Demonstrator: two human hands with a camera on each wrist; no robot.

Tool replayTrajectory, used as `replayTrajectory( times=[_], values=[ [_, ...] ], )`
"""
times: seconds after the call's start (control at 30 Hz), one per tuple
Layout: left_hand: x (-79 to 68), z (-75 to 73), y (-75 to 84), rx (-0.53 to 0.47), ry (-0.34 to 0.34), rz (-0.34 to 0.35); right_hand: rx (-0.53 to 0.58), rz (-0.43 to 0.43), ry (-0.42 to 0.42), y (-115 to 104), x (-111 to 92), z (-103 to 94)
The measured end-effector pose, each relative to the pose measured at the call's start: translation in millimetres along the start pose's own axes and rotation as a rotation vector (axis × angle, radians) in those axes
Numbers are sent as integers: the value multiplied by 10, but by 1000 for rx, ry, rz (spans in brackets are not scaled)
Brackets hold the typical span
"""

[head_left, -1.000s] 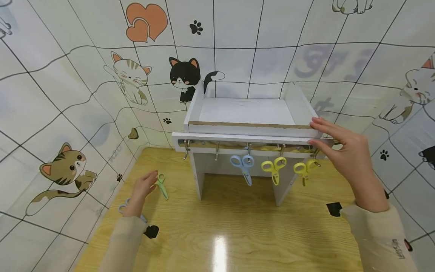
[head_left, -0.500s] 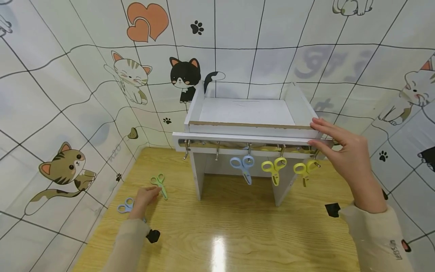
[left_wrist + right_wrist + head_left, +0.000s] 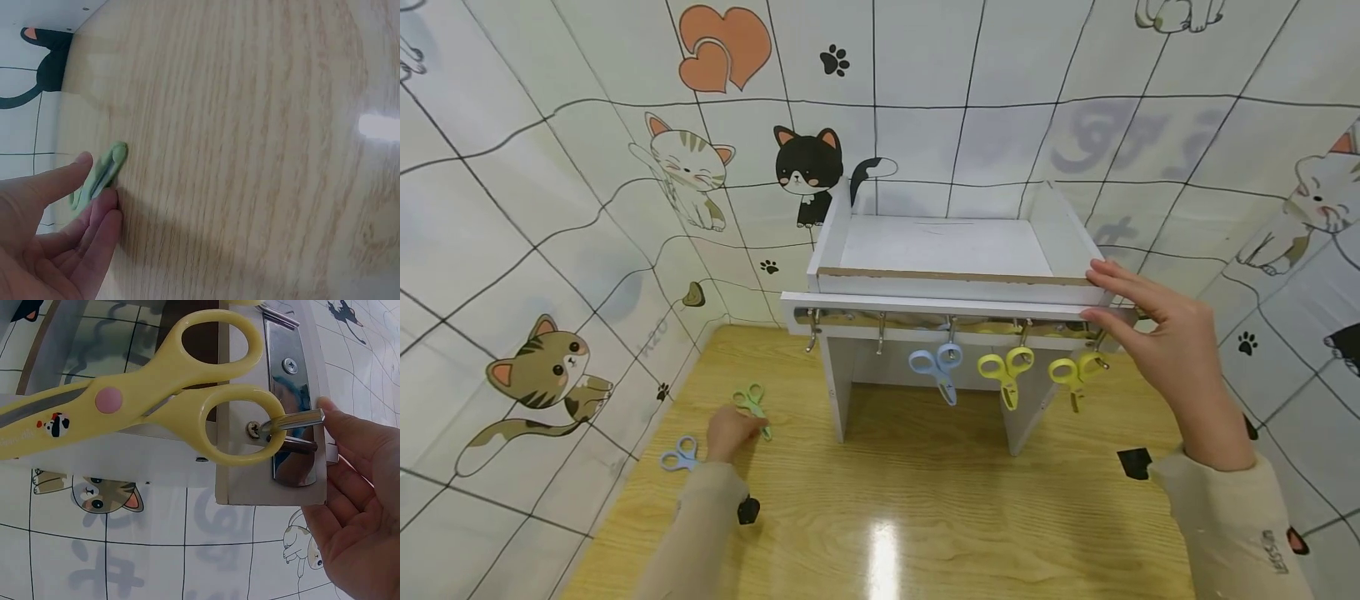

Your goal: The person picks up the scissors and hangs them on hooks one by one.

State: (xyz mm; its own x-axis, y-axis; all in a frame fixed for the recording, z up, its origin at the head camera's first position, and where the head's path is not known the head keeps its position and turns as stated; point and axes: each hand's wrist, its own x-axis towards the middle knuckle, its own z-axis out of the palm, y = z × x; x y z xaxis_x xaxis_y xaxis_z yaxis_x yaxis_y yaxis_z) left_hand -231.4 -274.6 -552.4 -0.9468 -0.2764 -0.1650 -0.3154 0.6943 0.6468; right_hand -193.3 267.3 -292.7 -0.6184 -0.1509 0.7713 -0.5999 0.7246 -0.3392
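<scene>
In the head view, my left hand [image 3: 730, 433] is down at the table's left side, at the blades of green scissors [image 3: 754, 400]. The left wrist view has my thumb on one side of these scissors [image 3: 103, 175] and bent fingers on the other, pinching them near the tabletop. My right hand [image 3: 1172, 350] grips the right end of a white hook rack [image 3: 925, 304], thumb at the front edge. Close to it, yellow scissors [image 3: 187, 394] hang by one loop from a metal hook [image 3: 300, 420]. Another yellow pair [image 3: 1006, 373] and a blue pair [image 3: 936, 362] hang further left.
Blue scissors [image 3: 679, 454] lie on the wooden table [image 3: 880, 500] beside my left wrist, partly hidden by the sleeve. Two hooks [image 3: 881, 332] at the rack's left hold nothing. An open-topped tray [image 3: 947, 246] forms the rack's top. Cat-patterned walls enclose the table's back and sides.
My left hand has come down and slightly right onto the green scissors' blades, uncovering the handles of the blue scissors on the table. The right hand has kept its hold on the rack.
</scene>
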Motion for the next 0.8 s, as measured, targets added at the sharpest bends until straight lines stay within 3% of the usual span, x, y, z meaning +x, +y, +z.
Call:
replayTrajectory(
  times=[0.17,0.47,0.67,0.8],
  values=[
    [14,37,21,57,-21,-24,16,-1,-2,1,6,12],
    [52,49,86,49,-65,-64,-2,15,-6,-14,2,9],
    [18,65,132,88,-37,-134,3,32,-15,-22,-2,20],
    [17,76,147,101,-16,-123,8,23,1,-26,-2,22]
  ],
)
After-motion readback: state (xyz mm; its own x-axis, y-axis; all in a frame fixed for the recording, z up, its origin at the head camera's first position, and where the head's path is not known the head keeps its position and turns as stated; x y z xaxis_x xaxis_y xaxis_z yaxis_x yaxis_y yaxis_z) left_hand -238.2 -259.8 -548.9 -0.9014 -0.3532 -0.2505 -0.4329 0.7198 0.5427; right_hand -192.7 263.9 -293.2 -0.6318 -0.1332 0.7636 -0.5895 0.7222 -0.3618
